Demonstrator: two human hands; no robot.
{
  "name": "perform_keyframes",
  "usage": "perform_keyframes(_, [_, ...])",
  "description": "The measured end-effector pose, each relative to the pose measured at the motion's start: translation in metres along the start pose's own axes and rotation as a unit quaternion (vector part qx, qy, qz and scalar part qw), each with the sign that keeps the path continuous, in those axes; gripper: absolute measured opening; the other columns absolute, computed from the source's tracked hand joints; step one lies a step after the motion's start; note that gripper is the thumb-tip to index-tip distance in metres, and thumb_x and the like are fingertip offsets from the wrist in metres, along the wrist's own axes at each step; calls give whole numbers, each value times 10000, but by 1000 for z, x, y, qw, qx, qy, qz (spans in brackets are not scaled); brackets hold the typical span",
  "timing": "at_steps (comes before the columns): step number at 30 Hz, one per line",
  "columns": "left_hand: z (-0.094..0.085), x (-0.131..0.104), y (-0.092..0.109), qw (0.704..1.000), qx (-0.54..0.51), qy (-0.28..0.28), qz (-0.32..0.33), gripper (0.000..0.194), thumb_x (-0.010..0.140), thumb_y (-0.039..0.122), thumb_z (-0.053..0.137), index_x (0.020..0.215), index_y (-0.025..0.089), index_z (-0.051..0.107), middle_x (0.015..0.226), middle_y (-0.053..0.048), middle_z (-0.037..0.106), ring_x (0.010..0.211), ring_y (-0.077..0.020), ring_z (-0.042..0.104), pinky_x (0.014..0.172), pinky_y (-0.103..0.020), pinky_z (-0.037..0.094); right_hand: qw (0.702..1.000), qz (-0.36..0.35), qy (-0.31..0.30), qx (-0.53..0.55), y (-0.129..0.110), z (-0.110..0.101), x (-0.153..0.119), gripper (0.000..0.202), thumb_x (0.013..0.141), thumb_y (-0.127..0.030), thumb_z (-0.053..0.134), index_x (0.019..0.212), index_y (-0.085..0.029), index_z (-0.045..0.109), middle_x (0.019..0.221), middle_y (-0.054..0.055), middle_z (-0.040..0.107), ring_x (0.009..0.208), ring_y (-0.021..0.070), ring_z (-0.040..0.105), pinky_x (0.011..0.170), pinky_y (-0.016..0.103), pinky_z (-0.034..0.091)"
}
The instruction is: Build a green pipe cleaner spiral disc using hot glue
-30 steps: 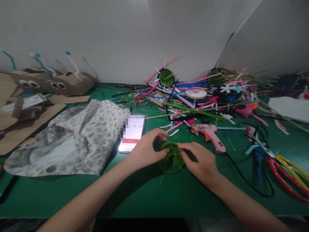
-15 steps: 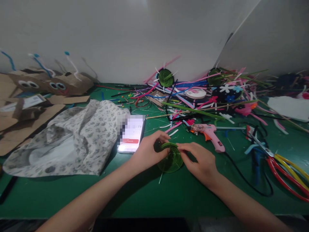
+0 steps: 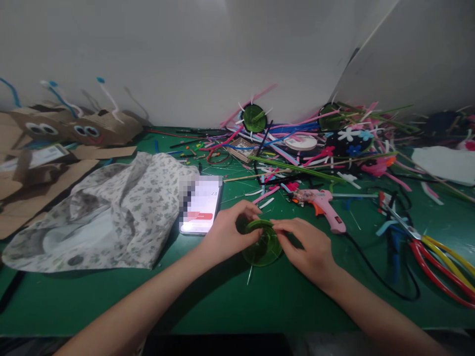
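Note:
Both hands are at a round green disc [image 3: 267, 253], with a green pipe-cleaner-like strip curving along its upper edge. My left hand [image 3: 233, 226] pinches the disc's upper left rim between thumb and fingers. At the upper right rim, the thumb and fingertips of my right hand [image 3: 306, 245] are pressed together on the strip. A thin pale strand [image 3: 250, 275] sticks out below the disc. To the right of my right hand lies a pink glue gun [image 3: 322, 205]. A lit phone [image 3: 201, 205] lies close to my left hand.
Scissors with red handles [image 3: 432, 262] lie at the right beside the glue gun's cord [image 3: 374, 277]. A patterned cloth [image 3: 148, 198] and cardboard figures [image 3: 107, 128] cover the left. Tangled pipe cleaners [image 3: 297, 133] and a finished-looking green disc [image 3: 254, 118] stand along the wall.
Both hands keep nearly the same grip on the disc. The disc's lower edge and the pale strand have shifted slightly downward. The view has moved a little.

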State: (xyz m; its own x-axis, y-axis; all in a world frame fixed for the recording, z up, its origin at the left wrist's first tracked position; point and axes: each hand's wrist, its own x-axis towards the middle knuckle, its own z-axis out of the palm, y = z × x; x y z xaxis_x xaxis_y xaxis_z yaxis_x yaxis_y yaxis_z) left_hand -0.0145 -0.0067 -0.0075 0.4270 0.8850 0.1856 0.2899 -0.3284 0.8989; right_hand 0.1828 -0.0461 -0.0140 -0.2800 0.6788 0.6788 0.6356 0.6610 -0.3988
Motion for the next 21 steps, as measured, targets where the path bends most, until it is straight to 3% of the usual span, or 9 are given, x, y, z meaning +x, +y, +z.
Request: perform_keyframes(21, [-1, 0, -3, 999, -29, -2, -22, 292, 729, 89, 655, 970, 216, 551, 883, 16, 687, 864, -150, 667, 791, -279, 520, 1000, -5, 3, -2, 1, 0, 0, 202, 848, -50, 561, 958, -206, 629, 900, 42, 730, 819, 163, 695, 727, 285, 552])
